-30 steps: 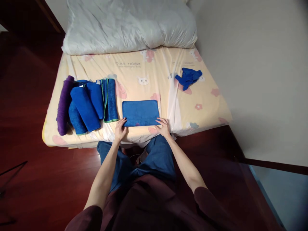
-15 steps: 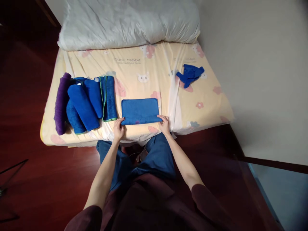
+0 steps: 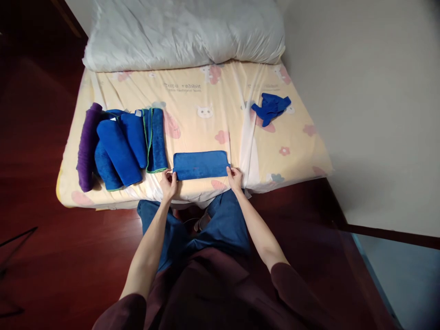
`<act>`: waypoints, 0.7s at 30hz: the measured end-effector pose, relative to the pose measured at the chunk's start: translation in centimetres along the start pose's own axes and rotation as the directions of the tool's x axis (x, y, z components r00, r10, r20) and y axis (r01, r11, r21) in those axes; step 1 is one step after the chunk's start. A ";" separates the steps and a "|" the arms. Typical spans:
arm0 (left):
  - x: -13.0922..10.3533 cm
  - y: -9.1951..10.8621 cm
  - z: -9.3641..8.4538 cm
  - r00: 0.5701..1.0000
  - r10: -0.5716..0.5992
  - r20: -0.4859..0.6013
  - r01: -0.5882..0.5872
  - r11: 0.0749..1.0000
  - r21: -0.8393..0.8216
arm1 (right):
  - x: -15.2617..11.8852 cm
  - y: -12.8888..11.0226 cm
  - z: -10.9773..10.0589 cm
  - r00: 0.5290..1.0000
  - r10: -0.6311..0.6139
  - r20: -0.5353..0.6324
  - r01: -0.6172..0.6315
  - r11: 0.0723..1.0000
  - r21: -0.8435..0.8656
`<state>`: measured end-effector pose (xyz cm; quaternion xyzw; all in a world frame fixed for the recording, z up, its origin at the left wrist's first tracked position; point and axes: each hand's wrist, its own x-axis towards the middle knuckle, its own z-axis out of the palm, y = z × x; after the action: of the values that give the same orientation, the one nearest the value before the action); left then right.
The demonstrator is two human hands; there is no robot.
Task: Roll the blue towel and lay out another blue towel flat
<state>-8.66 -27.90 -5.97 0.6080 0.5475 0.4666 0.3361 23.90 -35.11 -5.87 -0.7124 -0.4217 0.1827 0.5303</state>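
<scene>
A blue cloth (image 3: 201,165) lies as a narrow strip near the front edge of the bed, its near part folded over. My left hand (image 3: 168,183) pinches its near left corner, and my right hand (image 3: 235,179) pinches the near right corner. Left of it, several rolled or folded blue cloths (image 3: 119,151) lie side by side, some with green edging. A purple roll (image 3: 89,146) is at their left end. On the right part of the bed rests a crumpled blue cloth (image 3: 271,109).
The bed (image 3: 206,128) has a cream sheet with rabbit and flower prints. Across its far end lies a thick pale grey quilt (image 3: 185,34). A wall (image 3: 360,114) stands to the right. Dark red floor (image 3: 68,256) surrounds the bed's near side.
The blue cloth between my hands has become narrower from front to back, its far edge now closer to me. Both hands still pinch its near corners.
</scene>
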 end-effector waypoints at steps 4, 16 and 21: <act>0.0 0.1 0.1 1.000 0.002 -0.020 -0.001 1.000 0.014 | -0.1 -0.2 -0.1 1.000 -0.005 -0.006 0.004 1.000 -0.008; 0.1 0.2 0.2 0.999 -0.010 -0.044 0.011 1.000 0.017 | 0.0 0.0 -0.2 1.000 0.001 -0.017 -0.001 1.000 -0.019; 0.1 0.1 0.2 0.999 -0.021 -0.041 0.021 1.000 0.002 | 0.0 0.3 -0.1 1.000 0.000 -0.015 0.000 1.000 -0.001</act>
<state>-8.45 -27.79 -5.94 0.5929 0.5611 0.4749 0.3289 24.13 -35.20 -6.14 -0.7139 -0.4178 0.1771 0.5333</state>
